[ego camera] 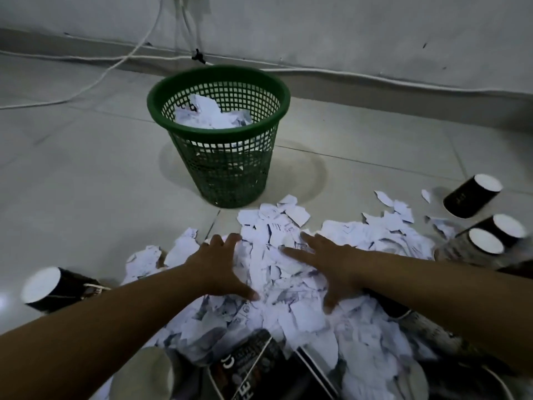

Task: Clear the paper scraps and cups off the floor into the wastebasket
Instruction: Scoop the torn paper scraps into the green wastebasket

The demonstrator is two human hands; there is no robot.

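A green mesh wastebasket (222,168) stands upright on the tiled floor, partly filled with white paper scraps (212,112). In front of it lies a wide pile of torn paper scraps (288,284). My left hand (222,269) and my right hand (326,264) rest flat on the pile with fingers spread, a gap of paper between them. Dark paper cups lie around the pile: one at the left (54,288), one at the right (473,196), two more below it (496,235). Others are partly buried near the bottom edge (253,368).
White cables (95,79) run along the floor and up the grey wall behind the basket. A black cable clip (198,55) sits at the wall's foot. Bare floor tiles (86,174) stretch left of the basket.
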